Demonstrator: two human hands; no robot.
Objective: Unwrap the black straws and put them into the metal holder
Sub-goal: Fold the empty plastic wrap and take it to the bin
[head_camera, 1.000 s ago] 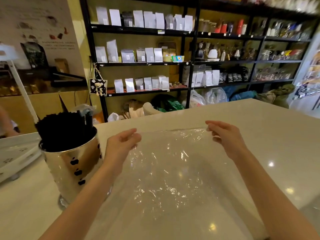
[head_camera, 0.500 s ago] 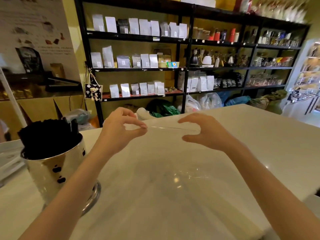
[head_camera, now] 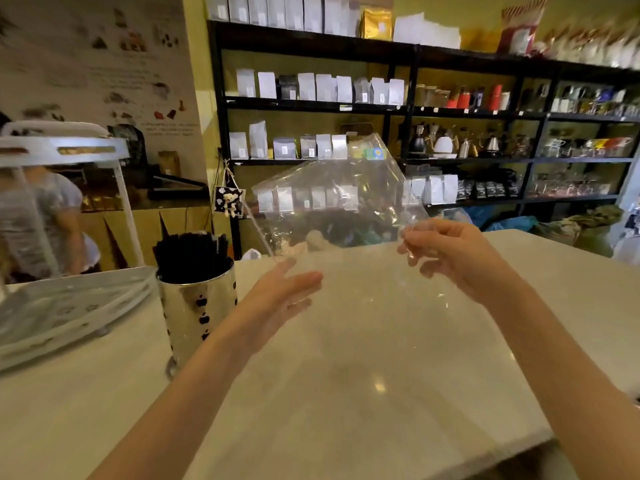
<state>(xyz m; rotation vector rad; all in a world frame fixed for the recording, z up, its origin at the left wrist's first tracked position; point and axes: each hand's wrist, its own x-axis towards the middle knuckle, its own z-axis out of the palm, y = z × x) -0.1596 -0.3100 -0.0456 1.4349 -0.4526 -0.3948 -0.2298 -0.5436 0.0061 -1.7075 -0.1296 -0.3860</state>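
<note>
Black straws [head_camera: 192, 256] stand packed upright in the shiny metal holder [head_camera: 197, 310] at the left of the white counter. A clear plastic wrapper [head_camera: 332, 199], empty, is held up in the air over the counter. My right hand [head_camera: 450, 258] pinches its lower right corner. My left hand [head_camera: 284, 289] is below the wrapper's lower left corner with fingers stretched out flat, and I cannot tell whether it touches the film. Both hands are to the right of the holder.
A white perforated tray rack [head_camera: 65, 306] sits at the far left of the counter [head_camera: 381, 393]. Behind it stands a person in a grey shirt [head_camera: 38, 216]. Black shelves [head_camera: 408, 109] with bags and kettles fill the back wall.
The wrapper went from lying flat on the counter to being lifted into the air. My left hand let go of its edge and opened. My head tilted up.
</note>
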